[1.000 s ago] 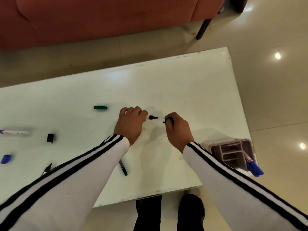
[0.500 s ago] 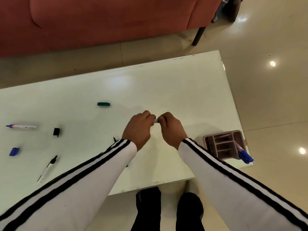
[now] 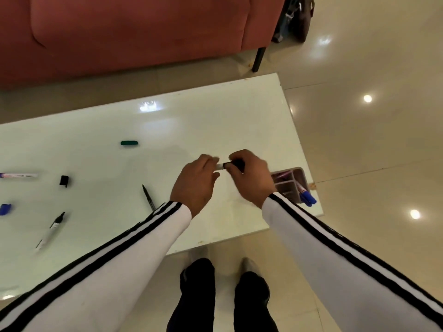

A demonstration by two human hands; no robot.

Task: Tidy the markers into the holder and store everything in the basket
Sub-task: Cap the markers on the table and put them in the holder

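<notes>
Several loose pieces lie on the white desk (image 3: pixel 215 121). At its nine o'clock edge lies a blue-tipped marker (image 3: pixel 18 175), and at seven o'clock of that, a blue cap (image 3: pixel 4 209), cut by the frame edge. A black cap (image 3: pixel 64 181) sits at three o'clock of the blue-tipped marker, apart from it. At six o'clock of the black cap a black-tipped marker (image 3: pixel 50 231) lies slanted, uncapped. A green cap (image 3: pixel 129 142) rests alone at ten o'clock of the hands. A thin black pen (image 3: pixel 148 197) lies at eight o'clock of the left hand (image 3: pixel 194 185), its lower end hidden by the striped sleeve (image 3: pixel 119 248).

Above the desk, the left hand meets the white barrel of the held marker (image 3: pixel 220 166); its fingers are blurred, so I cannot tell whether they grip. The right hand (image 3: pixel 254 178), at three o'clock of the left, has its fingers clenched round that marker's black end. At four o'clock of the right hand, at the desk's corner, stands the pink holder (image 3: pixel 291 174), partly behind the wrist, with a blue-capped marker (image 3: pixel 306 198) leaning out of it.
</notes>
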